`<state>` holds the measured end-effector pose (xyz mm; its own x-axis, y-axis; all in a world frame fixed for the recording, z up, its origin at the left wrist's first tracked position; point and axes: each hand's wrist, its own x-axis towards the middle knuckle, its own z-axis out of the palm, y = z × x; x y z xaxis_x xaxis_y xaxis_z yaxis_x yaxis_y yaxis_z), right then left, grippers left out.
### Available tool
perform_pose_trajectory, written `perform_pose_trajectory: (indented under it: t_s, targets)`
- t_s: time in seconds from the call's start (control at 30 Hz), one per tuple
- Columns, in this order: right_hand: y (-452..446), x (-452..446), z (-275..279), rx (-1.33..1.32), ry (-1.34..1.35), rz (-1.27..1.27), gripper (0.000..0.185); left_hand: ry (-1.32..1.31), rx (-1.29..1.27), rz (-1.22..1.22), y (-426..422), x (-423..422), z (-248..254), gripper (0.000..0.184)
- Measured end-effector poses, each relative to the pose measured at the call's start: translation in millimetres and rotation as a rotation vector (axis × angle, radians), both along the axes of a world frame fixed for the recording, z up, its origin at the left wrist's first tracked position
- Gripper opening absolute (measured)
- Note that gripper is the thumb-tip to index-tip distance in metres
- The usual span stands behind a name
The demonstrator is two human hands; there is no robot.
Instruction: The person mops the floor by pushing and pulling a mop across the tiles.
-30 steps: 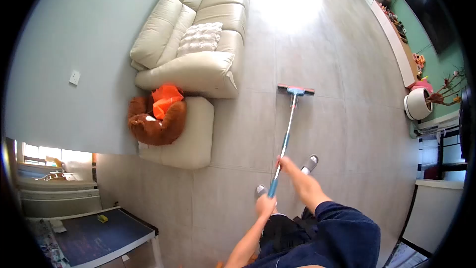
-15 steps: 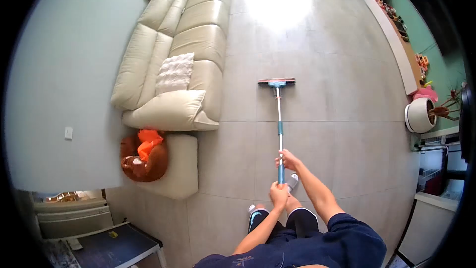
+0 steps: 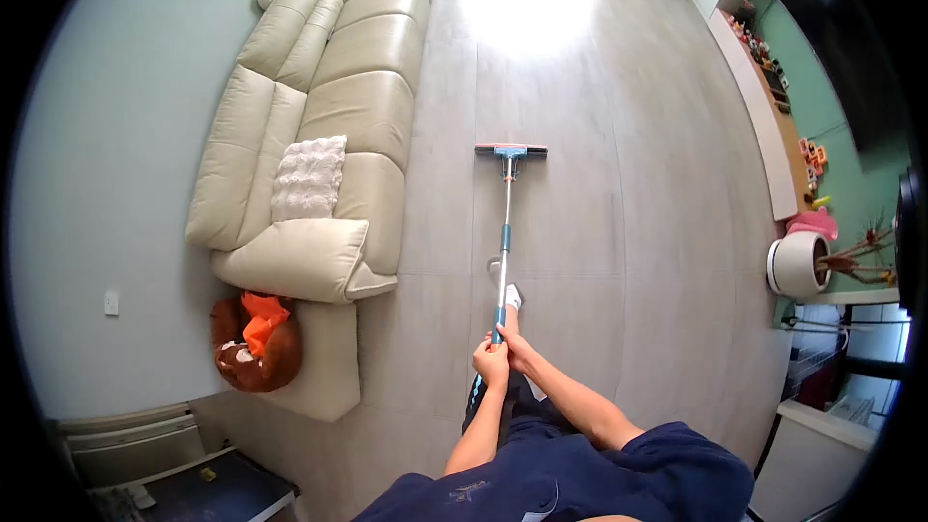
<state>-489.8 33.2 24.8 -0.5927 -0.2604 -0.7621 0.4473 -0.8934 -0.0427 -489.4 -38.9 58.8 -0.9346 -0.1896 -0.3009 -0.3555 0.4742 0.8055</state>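
A mop (image 3: pixel 507 198) with a silver and teal pole stretches forward from my body, its wide blue and dark head resting on the grey tiled floor (image 3: pixel 570 203). Both my hands grip the near end of the pole. My left hand (image 3: pixel 491 363) is closed on it at the lower spot, and my right hand (image 3: pixel 516 348) is wrapped round it just above, the two close together. My feet show on either side of the pole, partly hidden.
A cream sofa (image 3: pixel 360 116) with a white cushion (image 3: pixel 309 179) runs along the left. Beside it are an ottoman (image 3: pixel 329 362) and a brown plush (image 3: pixel 275 362). A potted plant (image 3: pixel 800 264), a low cabinet (image 3: pixel 759 106) and a white unit (image 3: pixel 812 459) line the right.
The view has moved forward along the sofa. My right hand has slid down the pole to my left hand. The mop head now lies further left in view, and my feet have stepped.
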Motion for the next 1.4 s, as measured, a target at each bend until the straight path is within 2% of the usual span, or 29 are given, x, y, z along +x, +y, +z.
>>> perform_pose_trajectory:
  t_s: [0.17,0.23,0.27,0.3,0.37,0.4,0.43,0.47,0.57,0.63,0.67,0.77,0.9,0.97,1.03,1.07,1.1,1.13,1.17,1.23,1.4]
  targets:
    - [40.2,-108.6,6.6,-0.033,0.031,0.008,0.032,-0.097,0.046,0.04,41.6,-117.0,25.1,0.022]
    - [51.9,-151.3,-1.5,-0.056,-0.118,-0.061,0.033,0.024,-0.043,0.016,59.4,-155.2,12.5,0.024]
    - [60.6,-165.6,-6.8,0.099,-0.089,-0.007,0.034,-0.075,0.02,0.058,68.9,-168.6,13.4,0.026]
    - [72.2,-181.0,0.8,0.081,-0.108,-0.019,0.034,-0.09,-0.024,0.032,79.2,-185.2,22.9,0.024]
    - [90.6,-206.4,-7.7,0.212,-0.102,0.064,0.032,-0.115,0.087,0.137,96.9,-205.2,-1.5,0.021]
    - [106.7,-222.5,-14.7,0.224,-0.098,0.07,0.032,-0.2,0.092,0.184,109.1,-218.8,4.4,0.019]
    - [116.8,-227.0,-17.8,0.244,-0.132,0.068,0.032,-0.11,0.137,0.155,118.7,-226.3,-3.3,0.02]
    - [123.9,-231.6,-21.0,0.263,-0.168,0.063,0.032,-0.145,0.078,0.166,128.8,-228.0,-8.7,0.019]
    - [166.4,-257.1,-4.6,0.269,-0.231,0.076,0.034,-0.203,0.017,0.138,170.4,-252.0,1.4,0.019]
    - [203.0,-285.6,1.4,0.248,-0.207,0.137,0.033,-0.329,0.156,0.19,204.3,-286.3,21.0,0.02]
    - [207.6,-294.7,0.1,0.307,-0.244,0.074,0.031,-0.31,0.203,0.201,212.5,-295.5,17.9,0.022]
    - [231.9,-336.9,9.9,0.319,-0.233,0.0,0.028,-0.314,0.136,0.165,239.4,-332.3,7.7,0.022]
    - [285.0,-401.6,14.2,0.267,-0.249,-0.01,0.026,-0.301,0.07,0.107,293.7,-400.8,36.7,0.019]
    - [302.2,-433.5,4.9,0.261,-0.222,-0.047,0.026,-0.236,-0.051,0.025,308.1,-420.8,9.4,0.017]
    - [318.7,-453.6,0.8,0.258,-0.194,-0.079,0.027,-0.202,0.143,0.076,323.0,-451.6,-19.6,0.017]
    - [324.2,-474.7,-4.8,0.301,-0.171,-0.106,0.028,-0.17,0.108,0.062,333.0,-472.0,-22.0,0.015]
    - [333.7,-500.6,-14.6,0.343,-0.15,-0.141,0.029,-0.212,0.018,0.035,349.6,-501.6,2.4,0.013]
    - [348.1,-522.3,-15.9,0.344,-0.14,-0.155,0.028,-0.175,-0.014,0.043,363.6,-519.9,-4.8,0.012]
    - [361.0,-536.6,-16.8,0.345,-0.142,-0.164,0.028,-0.108,0.001,0.015,376.1,-533.7,-12.5,0.012]
    - [390.7,-568.1,-29.5,0.326,-0.17,-0.194,0.027,-0.154,0.067,0.041,410.9,-565.3,-3.2,0.012]
    - [446.5,-638.2,-37.7,0.386,-0.133,-0.13,0.026,-0.138,0.063,0.024,461.4,-633.6,-23.8,0.012]
